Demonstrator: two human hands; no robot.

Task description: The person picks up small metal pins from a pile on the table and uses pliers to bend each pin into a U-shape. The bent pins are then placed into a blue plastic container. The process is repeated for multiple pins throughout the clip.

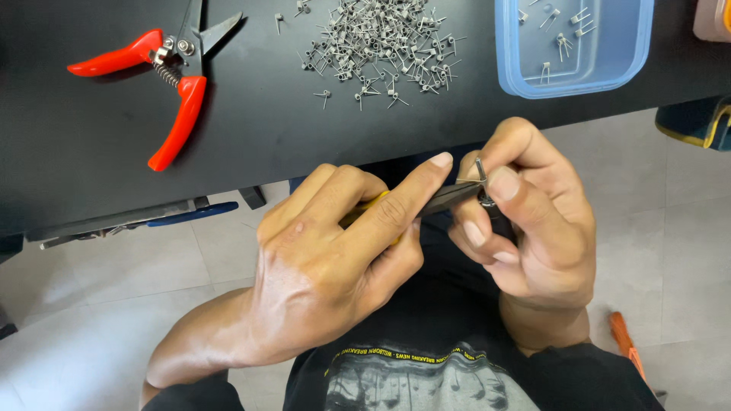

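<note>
Two hands meet below the edge of a black table [251,144], over the person's lap. The left hand [335,259] is wrapped around pliers [445,198] with a yellow handle; the handle is almost wholly hidden under the fingers, and only a sliver of yellow and the dark tips show, with the forefinger laid straight along them. The right hand [533,221] pinches a small wire spring [481,179] between thumb and forefinger, right at the plier tips; the thumb covers most of the spring, so only one straight leg and a bit of coil can be made out, and whether the tips grip it cannot be told.

On the table lies a heap of springs [381,42], cut off by the top edge. To its right stands a blue tub [609,61] with a few springs inside, also cut off at the top. To the left lie red-handled cutters [171,84], blades partly out of view. A blue-handled tool [194,215] pokes out under the table edge, mostly hidden. An orange handle [626,346] lies on the tiled floor beside the right forearm.
</note>
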